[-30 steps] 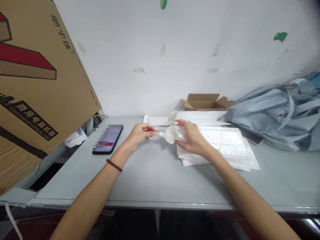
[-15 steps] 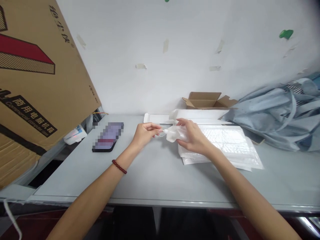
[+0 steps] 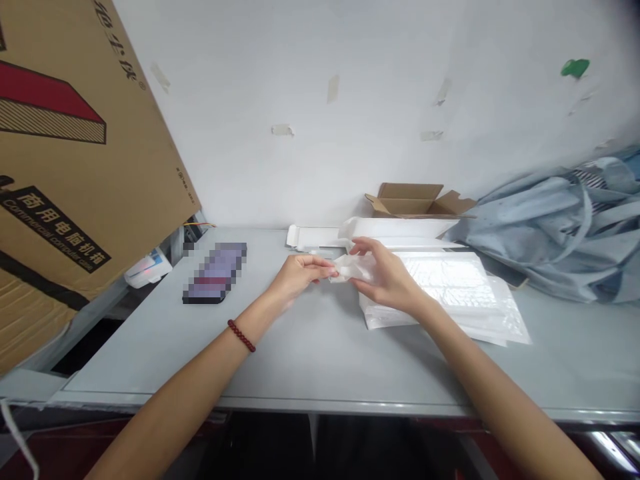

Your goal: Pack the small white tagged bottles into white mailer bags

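Note:
A small translucent white plastic bag (image 3: 356, 268) is held over the table between my two hands. My right hand (image 3: 387, 277) curves around its right part, thumb below and fingers above. My left hand (image 3: 300, 275), with a dark red bead bracelet (image 3: 241, 336) on the wrist, has thumb and forefinger pinched together at the bag's left end. What lies between those fingertips is mostly hidden, too small to name. Under and beyond my right hand lies a stack of white padded bubble mailers (image 3: 445, 283).
A phone (image 3: 215, 273) lies on the grey table (image 3: 320, 360) at left, beside a large cardboard box (image 3: 90, 167). At the back are a flat white box (image 3: 315, 237) and an open brown carton (image 3: 410, 200). A pale blue cloth bag (image 3: 560, 227) slumps at right.
My left hand has moved slightly right and down, bringing its fingertips against the plastic bag's end. A thin clear loop seen by those fingers before is no longer visible. The bag looks more crumpled.

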